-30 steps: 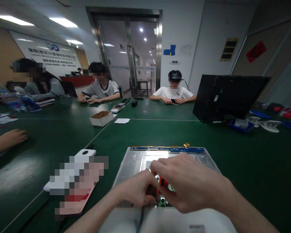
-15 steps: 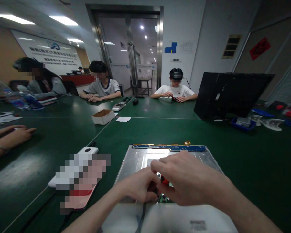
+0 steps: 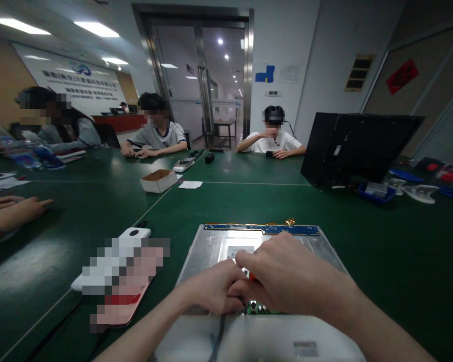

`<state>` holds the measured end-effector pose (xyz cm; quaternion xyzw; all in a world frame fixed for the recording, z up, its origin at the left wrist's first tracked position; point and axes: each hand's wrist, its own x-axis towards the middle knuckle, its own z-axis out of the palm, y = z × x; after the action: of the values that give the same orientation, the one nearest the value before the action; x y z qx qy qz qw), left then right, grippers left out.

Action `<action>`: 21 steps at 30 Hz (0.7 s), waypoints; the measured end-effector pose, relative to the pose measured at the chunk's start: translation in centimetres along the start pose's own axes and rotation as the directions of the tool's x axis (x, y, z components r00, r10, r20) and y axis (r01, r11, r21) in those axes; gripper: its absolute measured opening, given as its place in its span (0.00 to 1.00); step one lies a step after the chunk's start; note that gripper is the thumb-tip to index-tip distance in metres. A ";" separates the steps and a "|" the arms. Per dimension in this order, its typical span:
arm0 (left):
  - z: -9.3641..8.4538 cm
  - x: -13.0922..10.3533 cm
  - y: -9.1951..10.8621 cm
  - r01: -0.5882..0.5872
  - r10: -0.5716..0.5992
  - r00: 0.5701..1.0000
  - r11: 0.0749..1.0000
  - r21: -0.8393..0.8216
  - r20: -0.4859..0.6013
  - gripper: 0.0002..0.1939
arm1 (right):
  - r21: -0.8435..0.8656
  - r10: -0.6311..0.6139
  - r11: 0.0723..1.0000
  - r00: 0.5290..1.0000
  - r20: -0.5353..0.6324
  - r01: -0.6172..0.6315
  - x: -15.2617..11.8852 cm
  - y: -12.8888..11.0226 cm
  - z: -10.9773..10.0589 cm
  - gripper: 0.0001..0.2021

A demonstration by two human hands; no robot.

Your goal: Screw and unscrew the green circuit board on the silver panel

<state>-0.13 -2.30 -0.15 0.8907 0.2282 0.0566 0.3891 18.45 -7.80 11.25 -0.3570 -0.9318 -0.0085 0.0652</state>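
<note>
Under both hands lies a metal panel (image 3: 207, 251), its long axis apparently left to right, a blue strip (image 3: 294, 231) edging the side beyond the fingers. Its label (image 3: 240, 250), just past the left hand (image 3: 216, 290), is too small to read. That hand curls inward against the bent right hand (image 3: 290, 279); a red piece (image 3: 252, 276) shows between, but I can't tell what either pinches. Far beyond the left hand, a wall sign (image 3: 81, 83) bears blurred Chinese characters.

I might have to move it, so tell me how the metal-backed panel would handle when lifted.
The metal-backed panel would likely stay stiff, since its back looks like flat sheet metal. The bare blue circuit board along its far edge looks fragile and could be damaged if gripped. The smooth, shiny metal may feel slippery.
</note>
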 end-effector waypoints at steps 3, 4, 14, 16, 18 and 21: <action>0.1 0.0 -0.4 -0.030 0.030 1.000 0.999 0.040 0.005 0.04 | 0.052 -0.030 0.998 0.999 0.027 0.028 -0.3 -0.1 -0.4 0.05; 0.2 0.0 -0.6 -0.032 0.032 0.999 0.998 0.049 0.000 0.02 | 0.077 -0.040 0.996 0.999 0.031 0.038 -0.4 -0.1 -0.5 0.04; 0.0 0.1 -0.1 -0.105 0.105 0.995 0.995 0.000 -0.001 0.03 | 0.101 -0.007 0.995 1.000 0.027 0.005 -0.2 -0.2 -0.2 0.15; -0.1 0.2 0.1 -0.104 0.104 0.994 0.995 0.011 -0.011 0.04 | 0.061 -0.008 0.998 1.000 0.028 0.006 -0.1 -0.1 0.0 0.13; -0.1 0.2 0.0 -0.074 0.074 0.997 0.996 0.043 -0.013 0.05 | 0.073 -0.030 0.997 0.999 0.043 0.027 -0.2 0.0 -0.1 0.09; 0.2 0.0 -0.4 -0.035 0.035 0.999 0.997 0.073 -0.008 0.03 | 0.130 -0.044 0.991 0.998 0.044 0.038 -0.5 0.1 -0.5 0.03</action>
<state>-0.23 -2.19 -0.53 0.9080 0.2162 0.0590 0.3541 18.90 -8.07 11.67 -0.3331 -0.9387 0.0586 0.0661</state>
